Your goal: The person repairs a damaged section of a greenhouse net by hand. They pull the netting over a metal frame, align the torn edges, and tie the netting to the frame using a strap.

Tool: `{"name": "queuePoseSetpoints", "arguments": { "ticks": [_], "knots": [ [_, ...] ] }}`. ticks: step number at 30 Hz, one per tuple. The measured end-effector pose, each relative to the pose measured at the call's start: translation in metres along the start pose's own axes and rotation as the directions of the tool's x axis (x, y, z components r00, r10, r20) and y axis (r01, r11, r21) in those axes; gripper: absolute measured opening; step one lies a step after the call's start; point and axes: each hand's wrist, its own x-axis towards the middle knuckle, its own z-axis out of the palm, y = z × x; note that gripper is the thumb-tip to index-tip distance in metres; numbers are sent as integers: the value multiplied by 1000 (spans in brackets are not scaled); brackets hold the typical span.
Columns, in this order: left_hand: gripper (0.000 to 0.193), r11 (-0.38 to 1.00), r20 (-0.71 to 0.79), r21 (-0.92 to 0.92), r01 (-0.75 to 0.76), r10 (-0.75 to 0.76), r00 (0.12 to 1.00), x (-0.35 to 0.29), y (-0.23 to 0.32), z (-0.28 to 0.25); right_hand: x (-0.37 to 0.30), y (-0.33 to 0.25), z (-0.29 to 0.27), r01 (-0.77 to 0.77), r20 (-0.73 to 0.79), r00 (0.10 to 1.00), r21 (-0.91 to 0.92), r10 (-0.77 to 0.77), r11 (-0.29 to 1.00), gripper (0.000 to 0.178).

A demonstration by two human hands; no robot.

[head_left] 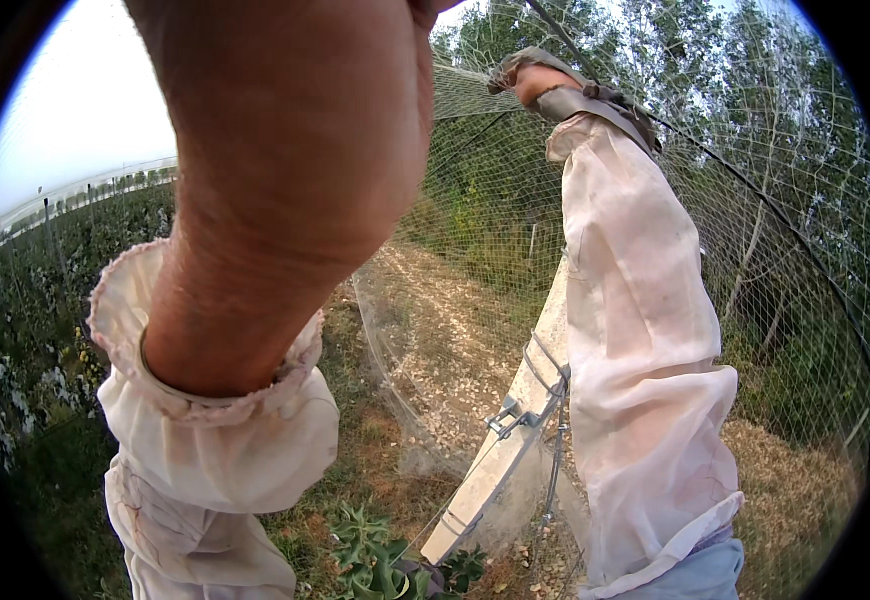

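Note:
My left hand (355, 110) is raised very close, bare at the wrist, above a gathered pale sleeve (215, 440). Its fingers run out past the top edge, so what they do is hidden. Farther off, my right hand (545, 85) reaches up in a grey glove that leaves a patch of skin bare. Its fingers look curled at the net (465, 95), whose mesh draws together there. A dark cable (755, 190) passes beside this hand. A pale, loose sleeve (640, 300) covers the right arm.
Below, a pale post (475, 490) leans, bound with wire and a metal clamp (510, 418). Net hangs along a stony dirt path (445, 330). Trees (675, 60) stand behind it. A leafy plant (370, 560) grows near the post's foot; a field (35, 320) spreads left.

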Motion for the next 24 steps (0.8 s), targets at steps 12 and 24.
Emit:
{"name": "queuePoseSetpoints", "arguments": {
  "ticks": [12,24],
  "knots": [
    [30,1000,-3,-11,0,0,1000,6,0,10,-31,4,24,-311,172,950,536,260,785,24],
    [31,999,-10,-26,26,-26,1000,27,6,24,-36,-30,34,-167,43,920,942,389,291,16]
  ]
}}
